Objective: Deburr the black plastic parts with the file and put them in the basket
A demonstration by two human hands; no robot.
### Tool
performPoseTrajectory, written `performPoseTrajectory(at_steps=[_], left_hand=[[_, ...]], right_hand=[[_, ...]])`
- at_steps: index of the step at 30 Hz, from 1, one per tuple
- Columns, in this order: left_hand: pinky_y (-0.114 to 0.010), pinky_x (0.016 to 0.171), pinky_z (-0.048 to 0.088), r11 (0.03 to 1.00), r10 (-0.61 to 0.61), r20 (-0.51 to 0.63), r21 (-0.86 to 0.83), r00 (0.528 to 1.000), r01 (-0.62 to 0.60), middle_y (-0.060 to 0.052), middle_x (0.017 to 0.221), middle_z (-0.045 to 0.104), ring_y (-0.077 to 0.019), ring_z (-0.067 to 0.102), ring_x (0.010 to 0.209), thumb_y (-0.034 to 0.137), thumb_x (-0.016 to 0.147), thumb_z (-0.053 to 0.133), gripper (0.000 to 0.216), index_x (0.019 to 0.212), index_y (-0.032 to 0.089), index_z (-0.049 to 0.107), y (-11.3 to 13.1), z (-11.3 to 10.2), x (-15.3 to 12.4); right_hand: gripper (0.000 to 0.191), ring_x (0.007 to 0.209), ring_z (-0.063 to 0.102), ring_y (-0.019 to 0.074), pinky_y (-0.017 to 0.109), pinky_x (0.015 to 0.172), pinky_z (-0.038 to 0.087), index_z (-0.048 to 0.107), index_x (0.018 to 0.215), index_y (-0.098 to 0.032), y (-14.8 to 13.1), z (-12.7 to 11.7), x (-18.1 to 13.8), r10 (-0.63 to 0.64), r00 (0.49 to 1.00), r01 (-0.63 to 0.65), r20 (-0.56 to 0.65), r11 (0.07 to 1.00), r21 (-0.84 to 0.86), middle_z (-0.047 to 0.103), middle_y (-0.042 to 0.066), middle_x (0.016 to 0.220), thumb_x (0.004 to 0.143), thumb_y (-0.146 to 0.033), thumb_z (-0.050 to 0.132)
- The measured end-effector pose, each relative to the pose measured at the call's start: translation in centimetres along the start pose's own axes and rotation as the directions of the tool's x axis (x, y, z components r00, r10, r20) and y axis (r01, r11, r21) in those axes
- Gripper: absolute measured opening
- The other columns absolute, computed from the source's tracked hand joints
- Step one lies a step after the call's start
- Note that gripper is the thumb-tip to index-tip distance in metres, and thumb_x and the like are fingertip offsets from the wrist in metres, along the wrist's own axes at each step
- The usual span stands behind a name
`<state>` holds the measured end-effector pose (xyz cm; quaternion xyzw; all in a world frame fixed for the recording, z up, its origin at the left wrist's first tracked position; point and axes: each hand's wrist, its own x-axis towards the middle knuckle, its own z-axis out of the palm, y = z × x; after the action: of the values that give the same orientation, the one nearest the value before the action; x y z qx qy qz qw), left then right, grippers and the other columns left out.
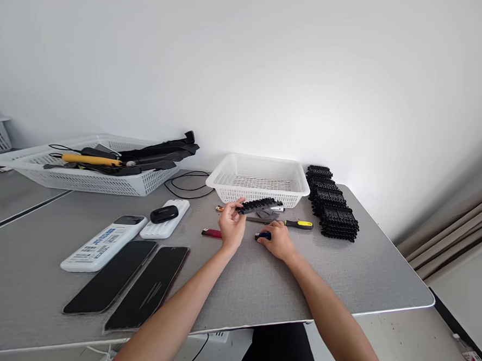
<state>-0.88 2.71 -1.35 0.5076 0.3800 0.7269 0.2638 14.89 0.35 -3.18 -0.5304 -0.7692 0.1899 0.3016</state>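
My left hand [231, 223] is closed on one end of a black plastic piece with toothed edges [259, 204], held tilted just above the table. My right hand [278, 240] rests low at the table, its fingers round a dark blue lighter [264, 235]. Beside my left wrist lies a red lighter [211, 233], partly hidden. A file with a yellow and black handle [299, 225] lies behind my right hand. Small dark scraps [268, 214] lie beneath the held piece. Stacks of similar black toothed pieces [338, 222] stand to the right.
A white plastic basket [256, 193] stands by the wall. On the left, another white basket [94, 181] holds tools and black items. Two phones [110, 276] [148, 289], white power banks [102, 244] [164, 227] and a black case [164, 214] lie nearer. A black cable [186, 183] loops between the baskets.
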Motion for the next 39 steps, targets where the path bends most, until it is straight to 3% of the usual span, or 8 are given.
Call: performPoseTrajectory(at_steps=[5,8,12,20,25,30,34,39], left_hand=[[-0.047,0.103,0.046,0.999,0.031,0.080,0.035,0.996,-0.034,-0.017,0.122,0.067,-0.0271,0.056,0.128,0.012,0.069,0.055,0.015,0.080,0.021,0.051,0.4,-0.1,-0.2],[-0.049,0.101,0.046,0.999,0.015,0.079,0.028,0.997,-0.018,-0.017,0.124,0.066,-0.0292,0.055,0.129,0.016,0.070,0.057,0.011,0.077,0.022,0.051,0.5,-0.1,0.0],[-0.048,0.101,0.046,1.000,-0.007,0.088,0.012,0.996,0.006,-0.016,0.126,0.065,-0.0300,0.054,0.128,0.018,0.070,0.058,0.006,0.075,0.021,0.056,0.3,-0.1,0.1],[-0.036,0.063,0.060,0.937,-0.333,0.149,-0.053,0.931,0.344,-0.013,0.103,0.069,-0.0241,0.069,0.088,0.053,0.082,0.062,0.048,0.120,0.022,0.061,-0.6,-0.2,0.3],[-0.039,0.061,0.063,0.869,-0.442,0.285,-0.099,0.850,0.485,-0.007,0.086,0.067,-0.0221,0.067,0.082,0.042,0.071,0.078,0.070,0.133,0.022,0.051,-0.6,0.1,-0.1],[-0.039,0.060,0.063,0.858,-0.463,0.196,-0.143,0.864,0.492,-0.007,0.085,0.070,-0.0229,0.069,0.080,0.034,0.070,0.076,0.064,0.128,0.022,0.051,-1.2,0.0,0.0],[-0.035,0.061,0.060,0.885,-0.434,0.111,-0.132,0.894,0.446,-0.006,0.085,0.071,-0.0218,0.070,0.078,0.034,0.070,0.075,0.060,0.124,0.022,0.053,-1.8,-0.2,0.4],[-0.033,0.067,0.058,0.924,-0.354,0.075,-0.125,0.932,0.361,-0.007,0.088,0.071,-0.0217,0.071,0.082,0.040,0.070,0.075,0.061,0.123,0.022,0.052,-2.4,-0.2,0.4]], right_hand=[[0.025,0.088,0.063,0.0238,0.038,0.081,0.051,0.072,0.095,-0.018,1.2,-1.8,1.1,0.322,0.944,-0.197,-0.078,0.736,0.647,0.070,0.008,0.086,0.078,-0.029,0.057],[0.040,0.064,0.062,0.0183,0.030,0.055,0.050,0.068,0.105,-0.015,1.8,-3.4,1.6,0.370,0.929,-0.233,0.014,0.555,0.799,0.065,0.007,0.075,0.087,-0.040,0.043],[0.042,0.047,0.051,0.0107,0.022,0.038,0.038,0.066,0.107,-0.016,2.1,-4.1,1.5,0.356,0.919,-0.266,0.168,0.248,0.932,0.057,-0.001,0.064,0.076,-0.044,0.066],[0.041,0.041,0.049,0.0088,0.019,0.036,0.035,0.061,0.100,-0.017,3.0,-3.4,1.6,0.445,0.896,-0.226,0.017,0.422,0.878,0.056,-0.006,0.056,0.065,-0.034,0.074],[0.044,0.049,0.056,0.0134,0.023,0.044,0.042,0.059,0.110,-0.017,2.8,-3.3,1.4,0.366,0.928,-0.170,-0.075,0.594,0.786,0.063,-0.002,0.063,0.075,-0.042,0.066],[0.032,0.088,0.064,0.0210,0.033,0.077,0.047,0.066,0.111,-0.021,2.9,-4.0,0.9,0.161,0.957,-0.105,-0.240,0.967,0.231,0.072,0.006,0.093,0.096,-0.032,0.040],[0.029,0.117,0.055,0.0246,0.037,0.096,0.034,0.067,0.115,-0.022,3.5,-4.4,0.6,0.114,0.984,-0.148,-0.139,0.950,-0.274,0.069,0.009,0.116,0.094,-0.019,0.046],[0.021,0.111,0.057,0.0239,0.037,0.093,0.031,0.067,0.112,-0.024,4.0,-4.1,0.5,0.126,0.991,-0.132,-0.043,0.903,-0.410,0.069,0.008,0.112,0.094,-0.027,0.055]])
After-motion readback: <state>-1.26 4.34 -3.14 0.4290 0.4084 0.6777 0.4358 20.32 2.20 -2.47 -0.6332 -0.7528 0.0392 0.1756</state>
